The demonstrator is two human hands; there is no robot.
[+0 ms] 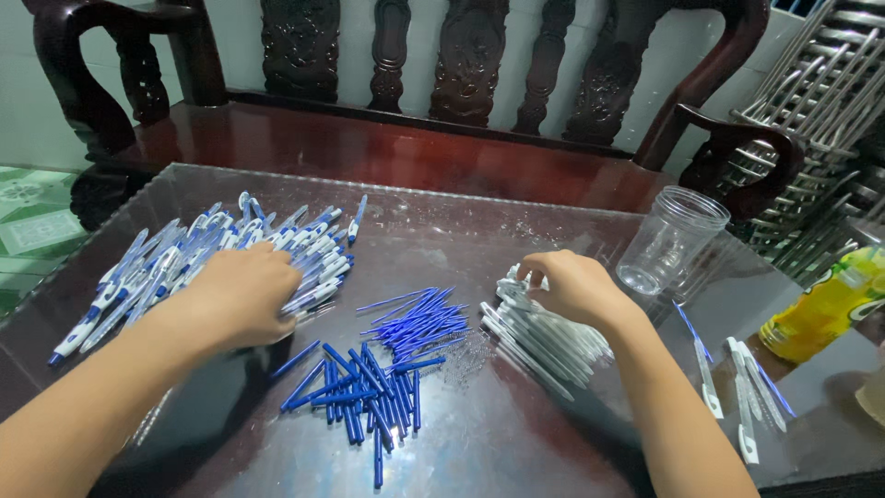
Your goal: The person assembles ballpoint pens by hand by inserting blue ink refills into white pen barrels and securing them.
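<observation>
My left hand [241, 297] rests palm down on the right edge of a big pile of assembled blue-and-white pens [184, 263] on the left of the glass table top; its fingers are hidden among the pens. My right hand [573, 284] reaches into a heap of clear white pen barrels [539, 337] right of centre, fingertips curled on the heap's far end. Between the hands lie thin blue ink refills [417, 318] and a pile of blue pen parts [364, 392].
A clear plastic jar [671, 240] stands open at the back right. A few pens [742, 387] lie near the right edge beside a yellow drink bottle [830, 309]. A dark carved wooden bench [396, 138] runs behind the table; metal racks [820, 101] stand far right.
</observation>
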